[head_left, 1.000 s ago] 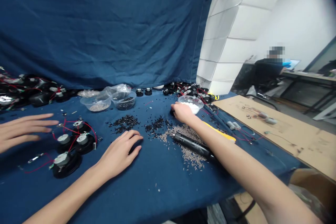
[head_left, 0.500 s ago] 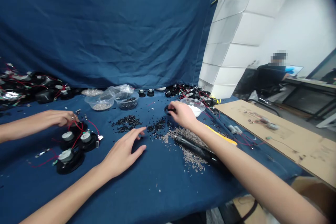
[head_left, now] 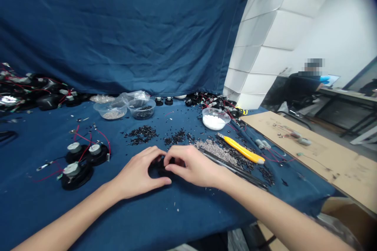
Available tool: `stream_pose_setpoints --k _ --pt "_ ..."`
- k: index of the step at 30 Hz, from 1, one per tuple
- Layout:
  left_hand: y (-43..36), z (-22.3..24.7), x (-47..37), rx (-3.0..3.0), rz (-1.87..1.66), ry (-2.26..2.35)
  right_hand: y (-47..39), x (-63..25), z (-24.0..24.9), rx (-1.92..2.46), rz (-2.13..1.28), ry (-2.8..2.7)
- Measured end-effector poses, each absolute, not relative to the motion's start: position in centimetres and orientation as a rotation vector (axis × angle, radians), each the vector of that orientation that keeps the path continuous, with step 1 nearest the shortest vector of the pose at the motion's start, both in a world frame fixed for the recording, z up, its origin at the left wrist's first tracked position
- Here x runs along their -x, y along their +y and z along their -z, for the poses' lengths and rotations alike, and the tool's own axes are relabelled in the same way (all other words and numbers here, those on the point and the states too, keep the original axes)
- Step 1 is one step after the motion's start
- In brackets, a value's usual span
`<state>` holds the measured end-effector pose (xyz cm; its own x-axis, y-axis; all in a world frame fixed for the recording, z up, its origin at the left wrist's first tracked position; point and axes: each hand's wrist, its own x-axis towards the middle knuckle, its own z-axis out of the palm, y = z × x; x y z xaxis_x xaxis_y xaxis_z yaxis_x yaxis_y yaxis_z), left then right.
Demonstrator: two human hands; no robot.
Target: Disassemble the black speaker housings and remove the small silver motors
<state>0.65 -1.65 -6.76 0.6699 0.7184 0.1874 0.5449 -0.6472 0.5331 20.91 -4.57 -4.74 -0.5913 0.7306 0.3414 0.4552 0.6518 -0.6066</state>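
Note:
My right hand (head_left: 193,166) has its fingers curled over a small black round part (head_left: 160,167) near the front middle of the blue cloth. The part is mostly hidden, so its kind cannot be made out. Opposite it, my left hand (head_left: 137,174) curves around the part's left side, thumb stretched out and apart from the fingers. Whether those fingers press on the part I cannot tell. Just beyond my right wrist lies a black pen-shaped tool (head_left: 226,164), partly covered by the arm. Small silver screws (head_left: 216,151) and little black pieces (head_left: 176,137) are heaped behind my hands.
Black round units with silver motors (head_left: 72,170) and red wires sit at left. A yellow utility knife (head_left: 241,149) lies at right. Clear bowls hold white pieces (head_left: 213,121), black pieces (head_left: 143,113) and screws (head_left: 113,115). A cardboard sheet (head_left: 294,157) borders the cloth.
My right hand has come back left and nearer with the black part, meeting my left hand. Another person's hand at the left, over the motor units, has gone from view.

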Motion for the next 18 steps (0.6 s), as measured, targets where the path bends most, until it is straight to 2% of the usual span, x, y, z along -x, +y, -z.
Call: stream_pose_setpoints --k 4,6,9,12,15,18 --pt "-2.3 6.8 -1.0 -2.498 -0.402 0.869 -6.2 -21.9 4.3 0.905 -0.765 -2.323" --pt "-2.4 6.6 -0.9 -2.519 -0.330 0.869 -6.2 -24.8 3.6 1.034 -0.657 -2.276" --pt "-2.0 6.1 -0.1 -2.548 -0.239 0.870 -5.4 -32.9 3.4 1.517 -0.171 -1.992" --pt "-0.9 5.5 1.7 -2.558 -0.140 0.933 -5.0 -42.8 4.5 2.174 0.047 -1.735" --pt "0.6 5.6 3.5 -2.559 -0.118 1.023 -6.0 -49.8 6.1 2.372 0.011 -1.603" --pt "1.6 5.8 4.2 -2.550 -0.177 1.066 -7.5 -52.5 7.4 2.383 -0.065 -1.601"
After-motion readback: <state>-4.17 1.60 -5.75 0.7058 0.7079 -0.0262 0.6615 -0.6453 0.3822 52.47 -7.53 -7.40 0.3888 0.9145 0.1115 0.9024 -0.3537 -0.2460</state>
